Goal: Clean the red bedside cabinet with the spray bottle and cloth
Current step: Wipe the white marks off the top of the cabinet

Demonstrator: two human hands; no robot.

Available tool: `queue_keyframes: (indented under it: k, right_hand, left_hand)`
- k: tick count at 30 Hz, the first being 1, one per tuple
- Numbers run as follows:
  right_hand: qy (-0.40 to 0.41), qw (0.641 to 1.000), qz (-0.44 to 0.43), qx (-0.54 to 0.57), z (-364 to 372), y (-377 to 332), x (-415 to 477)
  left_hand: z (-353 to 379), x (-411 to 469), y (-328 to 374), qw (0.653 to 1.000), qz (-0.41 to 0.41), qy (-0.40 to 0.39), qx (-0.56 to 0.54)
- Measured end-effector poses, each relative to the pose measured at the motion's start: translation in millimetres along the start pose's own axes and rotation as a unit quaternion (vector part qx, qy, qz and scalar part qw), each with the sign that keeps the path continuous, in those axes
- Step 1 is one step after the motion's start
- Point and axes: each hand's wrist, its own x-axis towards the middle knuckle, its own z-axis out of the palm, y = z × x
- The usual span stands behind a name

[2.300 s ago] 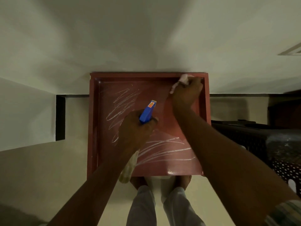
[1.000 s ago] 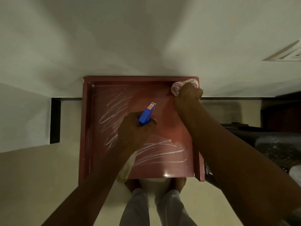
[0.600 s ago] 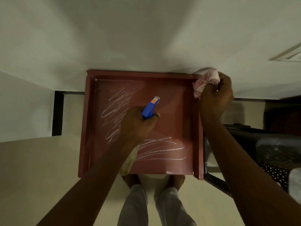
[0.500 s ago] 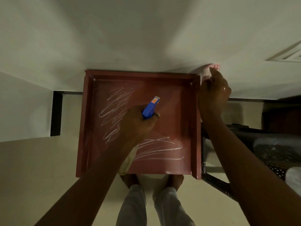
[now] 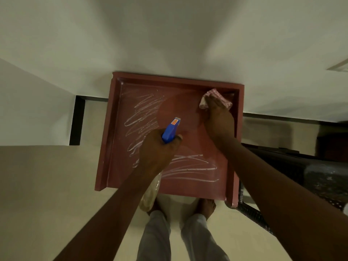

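Note:
The red bedside cabinet (image 5: 113, 147) is seen from above, its rimmed top marked with white chalk scribbles at the left and near the front. My left hand (image 5: 160, 149) grips the spray bottle (image 5: 170, 130) by its blue head over the middle of the top; its clear body hangs below my wrist. My right hand (image 5: 218, 117) presses a red-and-white checked cloth (image 5: 211, 93) flat against the top's back right corner, fingers laid over it.
A white wall runs behind the cabinet. A dark perforated crate (image 5: 320, 176) stands right against the cabinet's right side. A white panel with a dark edge (image 5: 75, 119) stands at the left. My feet (image 5: 205, 206) are on the pale floor at the cabinet's front.
My right hand with the cloth has come back from the outer back right rim onto the top's inner back right corner. The left hand with the bottle has stayed in place.

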Motion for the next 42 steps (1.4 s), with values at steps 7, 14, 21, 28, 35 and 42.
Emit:
queue_keyframes:
  k: [7, 14, 21, 28, 35, 42]
  right_hand:
    - [0.026, 0.993, 0.097, 0.06, 40.6, -30.2, 26.7]
    - [0.065, 0.987, 0.142, -0.026, 79.8, -84.6, 34.4]
    - [-0.123, 0.984, -0.118, 0.043, 100.6, -141.1, 33.3]
    - [-0.145, 0.924, -0.353, -0.008, 86.9, -92.8, 26.1]
    - [-0.056, 0.987, -0.15, -0.007, 57.5, -42.3, -15.6]
    - [-0.017, 0.998, -0.036, 0.055, 89.0, -143.1, 27.1]
  left_hand:
    - [-23.7, 6.5, -24.2, 1.0, 0.008, 0.002, -0.021]
    - [-43.7, 20.7, -43.6, 0.999, -0.008, 0.023, -0.047]
    - [-60.3, 29.5, -49.1, 0.998, 0.008, 0.042, -0.056]
    - [-75.5, 25.6, -49.7, 0.998, 0.017, 0.037, -0.052]
    - [-95.0, 29.8, -51.4, 0.998, 0.023, 0.035, -0.045]
    - [-113.7, 24.9, -61.4, 0.998, 0.027, 0.024, -0.049]
